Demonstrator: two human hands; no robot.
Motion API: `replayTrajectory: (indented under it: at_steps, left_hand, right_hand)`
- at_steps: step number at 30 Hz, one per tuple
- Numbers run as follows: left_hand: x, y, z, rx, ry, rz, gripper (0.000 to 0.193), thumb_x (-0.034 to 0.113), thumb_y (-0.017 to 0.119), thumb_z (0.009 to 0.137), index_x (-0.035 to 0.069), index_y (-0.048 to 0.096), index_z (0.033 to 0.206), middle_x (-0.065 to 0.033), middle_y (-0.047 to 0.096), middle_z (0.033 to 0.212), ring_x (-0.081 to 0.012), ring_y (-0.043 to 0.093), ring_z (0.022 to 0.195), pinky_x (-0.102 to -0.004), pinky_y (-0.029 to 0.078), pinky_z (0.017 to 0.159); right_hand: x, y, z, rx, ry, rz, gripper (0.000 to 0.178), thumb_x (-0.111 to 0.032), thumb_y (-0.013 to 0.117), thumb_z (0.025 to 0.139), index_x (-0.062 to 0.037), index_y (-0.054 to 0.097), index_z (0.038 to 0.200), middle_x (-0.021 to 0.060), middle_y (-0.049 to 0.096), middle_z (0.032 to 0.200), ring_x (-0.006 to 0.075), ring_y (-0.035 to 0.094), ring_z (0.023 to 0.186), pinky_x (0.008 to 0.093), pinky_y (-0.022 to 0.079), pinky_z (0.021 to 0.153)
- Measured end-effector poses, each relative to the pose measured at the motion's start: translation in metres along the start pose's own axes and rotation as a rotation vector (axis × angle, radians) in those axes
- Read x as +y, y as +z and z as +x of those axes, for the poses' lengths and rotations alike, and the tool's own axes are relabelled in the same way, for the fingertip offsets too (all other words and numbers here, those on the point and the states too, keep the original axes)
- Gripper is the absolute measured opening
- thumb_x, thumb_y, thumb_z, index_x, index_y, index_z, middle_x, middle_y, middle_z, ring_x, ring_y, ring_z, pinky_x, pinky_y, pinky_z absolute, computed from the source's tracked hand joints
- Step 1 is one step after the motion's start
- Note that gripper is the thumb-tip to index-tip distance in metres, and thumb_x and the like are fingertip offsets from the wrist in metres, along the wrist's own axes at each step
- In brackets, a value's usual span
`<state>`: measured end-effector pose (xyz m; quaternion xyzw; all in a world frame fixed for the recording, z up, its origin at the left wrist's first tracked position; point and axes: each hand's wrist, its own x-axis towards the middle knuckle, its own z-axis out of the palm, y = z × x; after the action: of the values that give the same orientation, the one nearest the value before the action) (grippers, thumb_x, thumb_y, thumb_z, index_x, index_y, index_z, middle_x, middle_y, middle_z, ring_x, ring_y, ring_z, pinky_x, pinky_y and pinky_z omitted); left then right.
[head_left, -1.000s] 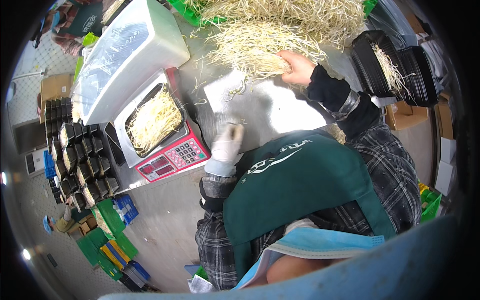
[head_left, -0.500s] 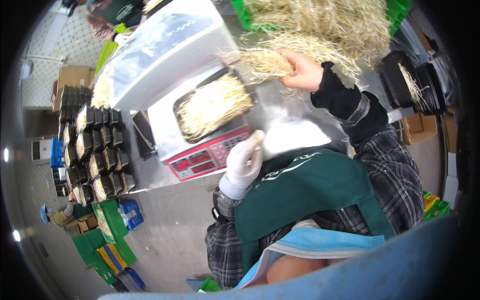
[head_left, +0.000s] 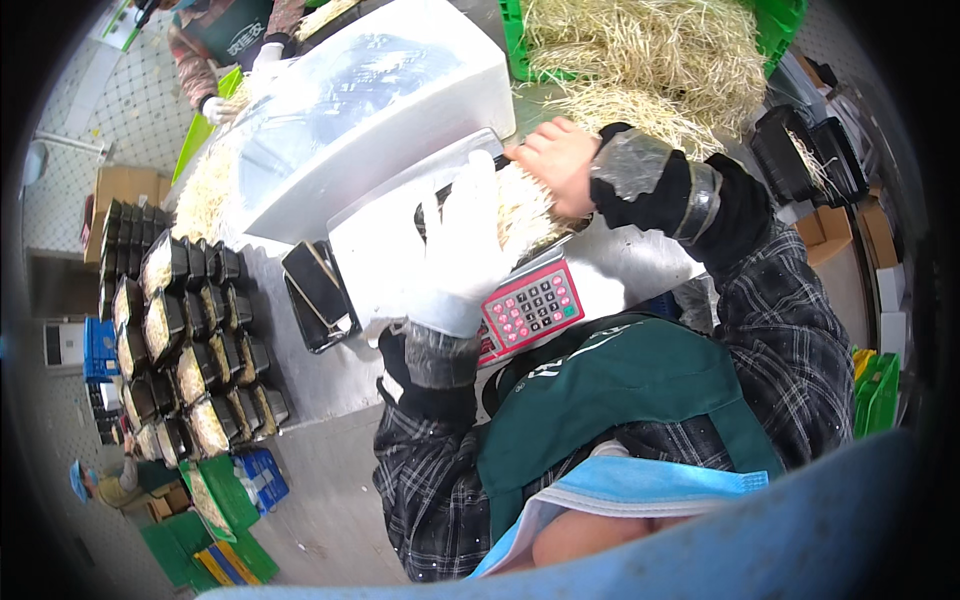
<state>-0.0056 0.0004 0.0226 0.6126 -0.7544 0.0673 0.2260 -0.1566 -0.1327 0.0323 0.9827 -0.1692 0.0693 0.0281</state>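
Sprouts (head_left: 520, 212) lie partly hidden under the right hand (head_left: 560, 165)

The single head view, a wide fisheye, looks steeply down from the wearer's head, with the scale (head_left: 530, 308) near mid-frame; the mask (head_left: 630, 488) looms closest at lower centre. Toward the lower-left rim, bent shapes seem too small to judge.

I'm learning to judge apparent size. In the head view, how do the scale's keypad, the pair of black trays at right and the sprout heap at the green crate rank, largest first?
1. Sprout heap
2. Pair of black trays
3. Scale's keypad
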Motion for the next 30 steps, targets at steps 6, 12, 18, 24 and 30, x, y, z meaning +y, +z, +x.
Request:
replayTrajectory:
  at_steps: [6, 12, 18, 24, 30]
  left_hand:
    - [-0.007, 0.024, 0.001, -0.025, -0.067, -0.162, 0.093, 0.044, 0.065, 0.065, 0.0, 0.021, 0.134, -0.0178, 0.045, 0.119, -0.0305, 0.048, 0.099, -0.0471, 0.034, 0.086]
    - [-0.001, 0.018, 0.006, -0.221, -0.148, -0.138, 0.098, 0.042, 0.067, 0.066, 0.001, 0.012, 0.136, -0.0174, 0.041, 0.123, -0.0323, 0.044, 0.106, -0.0476, 0.033, 0.087]
    - [0.006, 0.001, -0.004, -0.304, -0.235, -0.106, 0.097, 0.042, 0.068, 0.065, 0.004, 0.015, 0.136, -0.0163, 0.036, 0.129, -0.0312, 0.037, 0.115, -0.0475, 0.027, 0.092]
    - [0.013, -0.014, 0.001, -0.078, -0.091, 0.022, 0.1, 0.04, 0.075, 0.054, 0.005, 0.026, 0.133, -0.0155, 0.037, 0.128, -0.0301, 0.033, 0.12, -0.0441, 0.02, 0.097]
    - [-0.012, -0.047, -0.083, 0.311, -0.435, -0.376, 0.093, 0.014, 0.077, 0.053, -0.003, 0.027, 0.13, -0.0242, 0.038, 0.122, -0.0367, 0.042, 0.11, -0.0395, 0.035, 0.093]
  right_hand:
    - [0.012, -0.006, -0.014, -0.127, 0.107, 0.246, 0.063, -0.005, 0.059, 0.064, -0.002, 0.035, 0.122, 0.0127, 0.049, 0.097, 0.0308, 0.055, 0.086, 0.0372, 0.046, 0.073]
    - [0.024, -0.004, -0.032, -0.109, 0.072, -0.123, 0.05, -0.009, 0.044, 0.079, -0.0017, 0.032, 0.127, 0.0087, 0.056, 0.076, 0.0232, 0.06, 0.07, 0.0329, 0.05, 0.054]
    - [0.074, 0.048, -0.116, -0.262, 0.43, 0.352, 0.052, 0.0, 0.05, 0.073, -0.0043, 0.038, 0.123, 0.0196, 0.053, 0.108, 0.0343, 0.055, 0.094, 0.0372, 0.045, 0.08]
    - [0.05, 0.103, -0.117, -0.465, 0.43, 0.38, 0.065, -0.023, 0.067, 0.067, -0.0122, 0.038, 0.124, 0.013, 0.041, 0.124, 0.0323, 0.043, 0.11, 0.0381, 0.04, 0.089]
    - [0.072, 0.062, -0.127, 0.024, 0.324, 0.59, 0.055, -0.014, 0.063, 0.074, -0.0049, 0.041, 0.123, 0.0152, 0.044, 0.122, 0.0304, 0.046, 0.109, 0.0367, 0.038, 0.092]
